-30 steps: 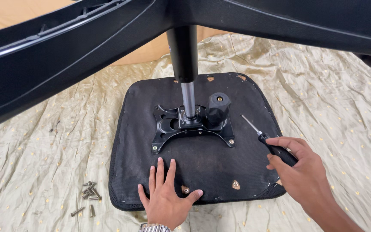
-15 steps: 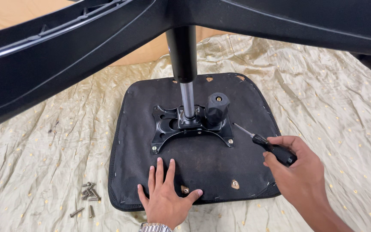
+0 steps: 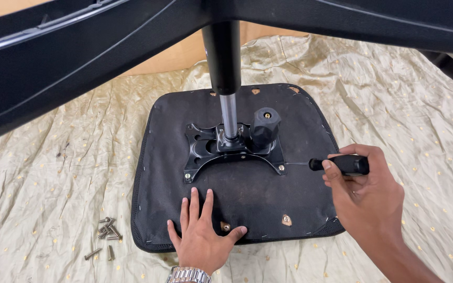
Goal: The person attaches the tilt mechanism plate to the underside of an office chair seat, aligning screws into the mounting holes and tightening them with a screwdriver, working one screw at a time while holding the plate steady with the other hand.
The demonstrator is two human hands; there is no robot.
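Note:
An upturned black chair seat [image 3: 310, 136] lies on a beige cloth, its black metal mounting plate [image 3: 205, 149] bolted to the underside with the gas cylinder [image 3: 228, 112] rising from it. My left hand [image 3: 200, 241] presses flat on the seat's near edge, fingers spread. My right hand [image 3: 365, 194] grips a black-handled screwdriver [image 3: 342, 164] held level, its thin shaft pointing left with the tip at the plate's front right screw [image 3: 281, 167]. A black knob [image 3: 265, 126] stands to the right of the cylinder.
Several loose bolts [image 3: 106, 236] lie on the cloth [image 3: 53, 199] left of the seat. The chair's black base legs [image 3: 79, 57] span the top of the view above the seat. A wooden floor [image 3: 184, 52] shows behind.
My right hand has lifted the screwdriver off the seat and swung it level, bringing the tip to the plate's front right screw. The left hand has stayed in place.

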